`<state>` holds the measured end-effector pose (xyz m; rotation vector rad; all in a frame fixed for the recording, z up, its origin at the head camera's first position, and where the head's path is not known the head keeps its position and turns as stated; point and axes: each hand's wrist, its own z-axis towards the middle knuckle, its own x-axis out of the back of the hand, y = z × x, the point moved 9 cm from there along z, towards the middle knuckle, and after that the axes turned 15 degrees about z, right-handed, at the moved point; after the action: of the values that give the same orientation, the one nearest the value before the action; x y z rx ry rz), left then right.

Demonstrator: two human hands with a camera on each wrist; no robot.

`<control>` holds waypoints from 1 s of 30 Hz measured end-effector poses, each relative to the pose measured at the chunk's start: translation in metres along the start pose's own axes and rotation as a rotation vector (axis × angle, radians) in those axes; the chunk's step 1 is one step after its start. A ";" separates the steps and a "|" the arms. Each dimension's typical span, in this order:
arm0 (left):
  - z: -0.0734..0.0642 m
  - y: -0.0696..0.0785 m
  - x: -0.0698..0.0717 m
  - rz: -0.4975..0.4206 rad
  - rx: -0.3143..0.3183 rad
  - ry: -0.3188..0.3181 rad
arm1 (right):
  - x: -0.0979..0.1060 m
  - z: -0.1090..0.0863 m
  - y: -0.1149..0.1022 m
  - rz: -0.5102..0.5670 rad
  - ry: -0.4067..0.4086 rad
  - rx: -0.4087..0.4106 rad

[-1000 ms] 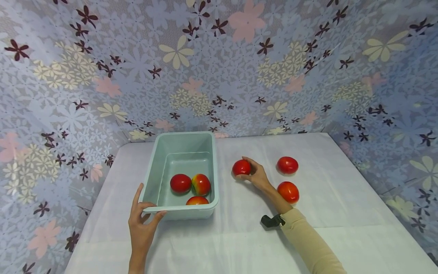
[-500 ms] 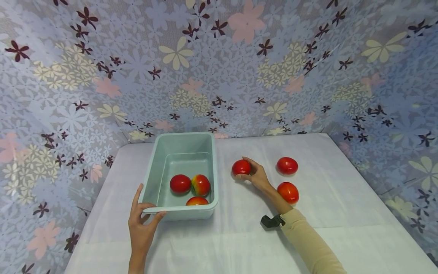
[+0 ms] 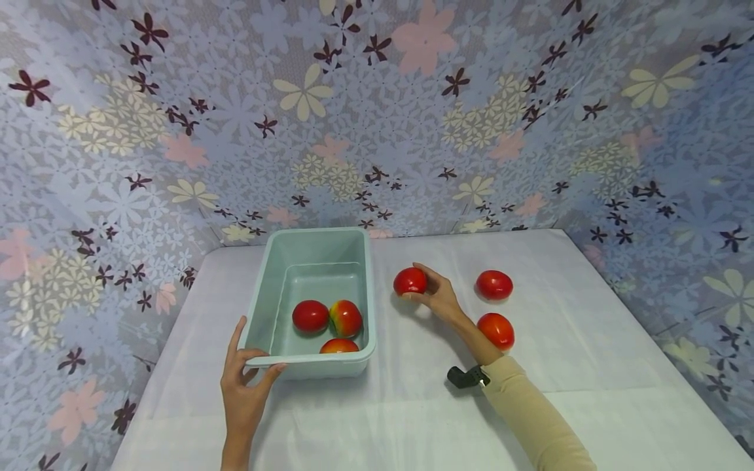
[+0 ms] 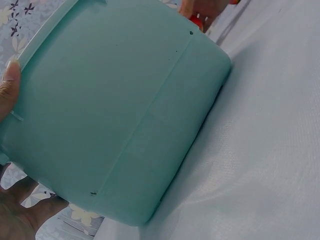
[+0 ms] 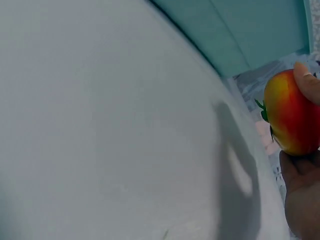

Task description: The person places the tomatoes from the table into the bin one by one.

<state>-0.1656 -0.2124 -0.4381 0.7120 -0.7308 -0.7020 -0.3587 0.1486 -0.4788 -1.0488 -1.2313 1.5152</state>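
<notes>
The left hand (image 3: 243,383), thumb and fingers bent round the near corner of the green bin (image 3: 321,243), grips it; the right hand (image 3: 440,299) curls round a red fruit (image 3: 408,282), seemingly just clear of the table (image 3: 424,412). I judge this a transfer step: the next move calls for lifting leftward over the rim, towards the three binned fruits (image 3: 310,316) ahead of the left hand. Two loose fruits (image 3: 495,285) lie to the right hand's right. Only the right wrist view shows the held fruit's yellow side and green leaves (image 5: 264,111).
</notes>
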 end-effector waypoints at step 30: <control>0.000 0.000 0.000 0.024 0.034 -0.009 | -0.039 0.000 -0.051 0.070 -0.058 0.138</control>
<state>-0.1658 -0.2120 -0.4383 0.7311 -0.7595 -0.6726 -0.3432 0.1162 -0.4259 -0.9718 -1.1225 1.6698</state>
